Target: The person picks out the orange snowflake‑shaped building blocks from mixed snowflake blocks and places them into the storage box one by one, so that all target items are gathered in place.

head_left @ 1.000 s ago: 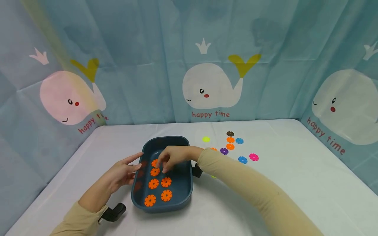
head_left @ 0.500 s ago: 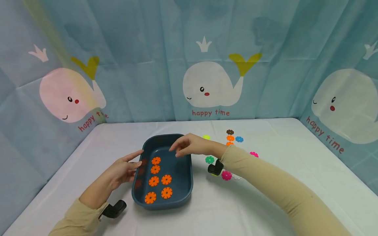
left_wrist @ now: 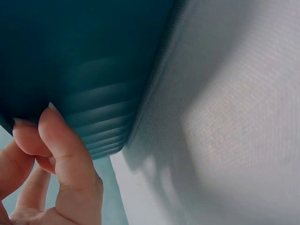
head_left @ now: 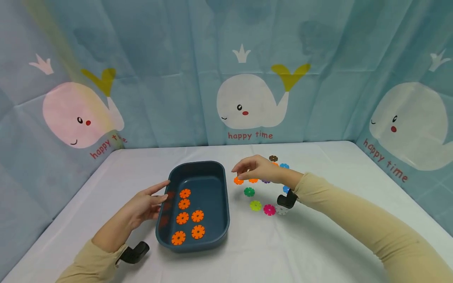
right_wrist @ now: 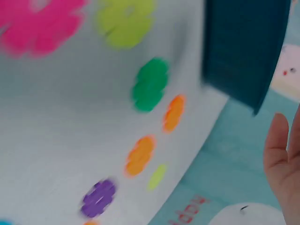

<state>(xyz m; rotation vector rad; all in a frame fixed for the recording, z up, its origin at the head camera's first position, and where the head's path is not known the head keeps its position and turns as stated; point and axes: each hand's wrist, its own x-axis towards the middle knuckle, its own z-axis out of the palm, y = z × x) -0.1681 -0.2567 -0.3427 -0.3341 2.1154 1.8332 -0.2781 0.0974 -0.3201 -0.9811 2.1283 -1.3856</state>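
A dark blue tray sits on the white table with several orange discs lying in its left half. My left hand rests with relaxed fingers against the tray's left outer wall; the fingertips touch it. To the right of the tray, my right hand hovers with loosely curved fingers just above two orange discs on the table and holds nothing. In the right wrist view those orange discs lie beside a green one, near the tray's corner.
Loose discs lie to the right of the tray: green, yellow-green, pink, white, brown, blue. A whale-printed curtain closes off the table's back and sides.
My right hand left the tray and moved right, out over the loose discs on the table. My left hand stayed against the tray's left wall.
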